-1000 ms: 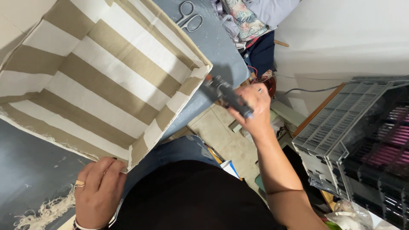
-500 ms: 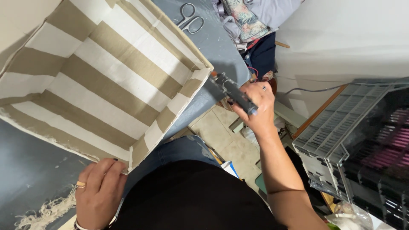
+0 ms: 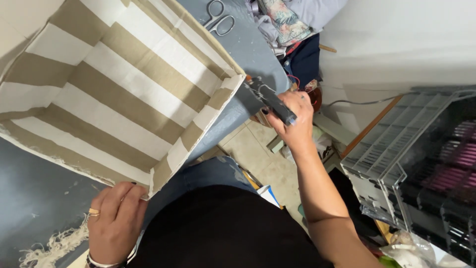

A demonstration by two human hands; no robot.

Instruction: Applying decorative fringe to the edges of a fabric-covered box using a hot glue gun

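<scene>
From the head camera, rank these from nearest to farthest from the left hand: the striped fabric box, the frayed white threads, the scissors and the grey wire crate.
From the left hand:
1. Striped fabric box, its corner at the fingertips.
2. Frayed white threads, just left of the hand on the table.
3. Scissors, far up the table, beyond the box.
4. Grey wire crate, off the table at far right.

The beige-and-white striped fabric box [image 3: 119, 94] runs off the top and left edges, so its far walls are unseen. The grip of the dark hand tool [image 3: 271, 100] is hidden inside the right hand [image 3: 292, 119]; its kind cannot be told. The left hand [image 3: 113, 223] is cut at the wrist by the bottom edge, and the frayed cream fringe [image 3: 54, 245] is cropped there too.
</scene>
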